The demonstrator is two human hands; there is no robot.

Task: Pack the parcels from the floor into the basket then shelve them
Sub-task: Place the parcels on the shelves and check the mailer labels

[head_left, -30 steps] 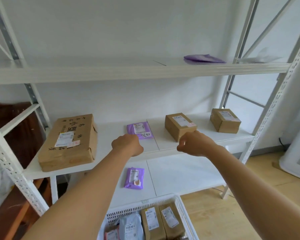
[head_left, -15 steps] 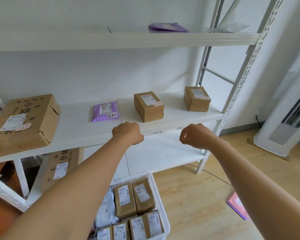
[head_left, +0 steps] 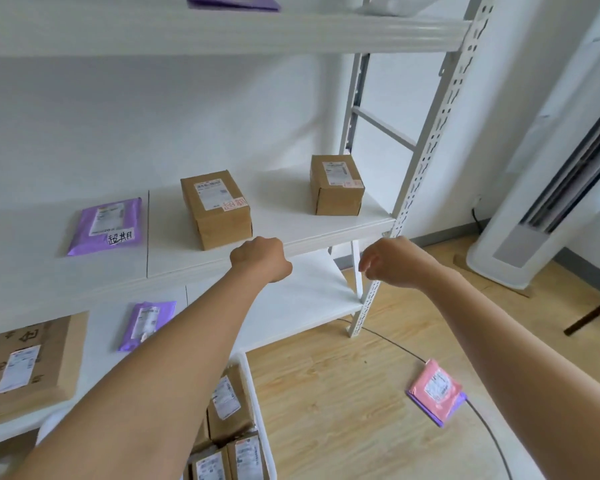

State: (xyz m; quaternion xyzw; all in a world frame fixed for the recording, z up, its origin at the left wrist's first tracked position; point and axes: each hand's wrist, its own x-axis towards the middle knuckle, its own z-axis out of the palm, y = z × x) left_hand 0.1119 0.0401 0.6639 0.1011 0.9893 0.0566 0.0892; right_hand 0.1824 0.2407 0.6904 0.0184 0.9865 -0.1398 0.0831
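Hovering empty at the shelf edge [head_left: 326,247] — left hand [head_left: 262,258] fisted, right hand [head_left: 392,263] loosely curled.

View swung right and down, so a flat pink plastic mailer [head_left: 435,390] on the wood floor now shows below the right hand [head_left: 390,261], whose fingers loosened from a fist.

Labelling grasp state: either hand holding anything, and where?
Nothing is held. Left hand is a curled fist in front of the shelf edge; right hand hangs loosely curled, apart from the shelf.
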